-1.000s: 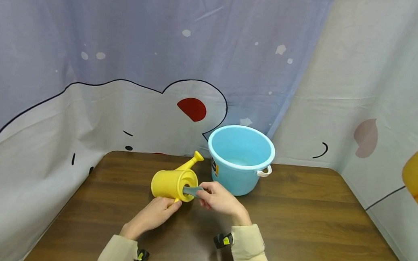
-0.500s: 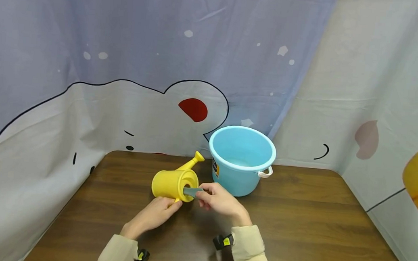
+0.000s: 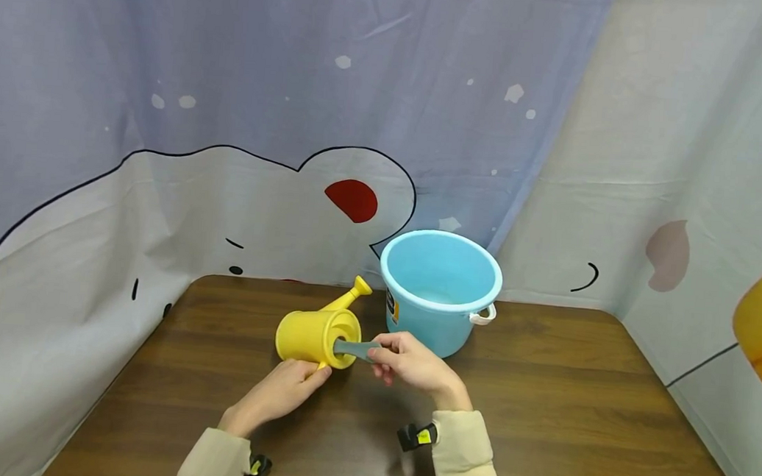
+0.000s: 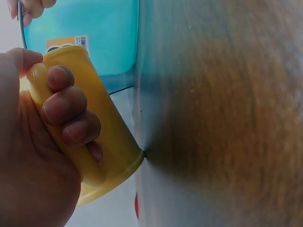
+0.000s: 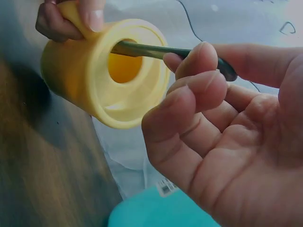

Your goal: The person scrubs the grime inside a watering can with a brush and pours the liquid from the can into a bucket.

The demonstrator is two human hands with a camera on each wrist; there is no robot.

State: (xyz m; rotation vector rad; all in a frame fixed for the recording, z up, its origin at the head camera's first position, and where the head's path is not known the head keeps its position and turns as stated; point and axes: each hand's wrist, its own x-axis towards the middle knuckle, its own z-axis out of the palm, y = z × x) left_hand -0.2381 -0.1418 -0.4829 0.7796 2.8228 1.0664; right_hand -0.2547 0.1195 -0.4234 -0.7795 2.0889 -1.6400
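Note:
A yellow watering can (image 3: 308, 336) lies tipped on its side, its round top opening (image 5: 125, 66) facing right and its spout (image 3: 350, 295) pointing up to the right. My left hand (image 3: 284, 390) grips the can's handle, the fingers curled round it in the left wrist view. Between thumb and fingers, my right hand (image 3: 415, 366) pinches the end of a slim grey-green tool (image 3: 356, 349) with a rounded tip. The tool's other end goes into the can's opening and is hidden inside, so I cannot tell its kind.
A light blue bucket (image 3: 428, 322) with a white handle (image 3: 483, 315) stands upright just behind my right hand, close to the can's spout. The brown wooden table (image 3: 574, 414) ends at a printed curtain (image 3: 223, 212) at the back.
My right hand has shifted slightly to the right, drawing more of the grey-green tool out of the opening. My left hand and the watering can have stayed in place.

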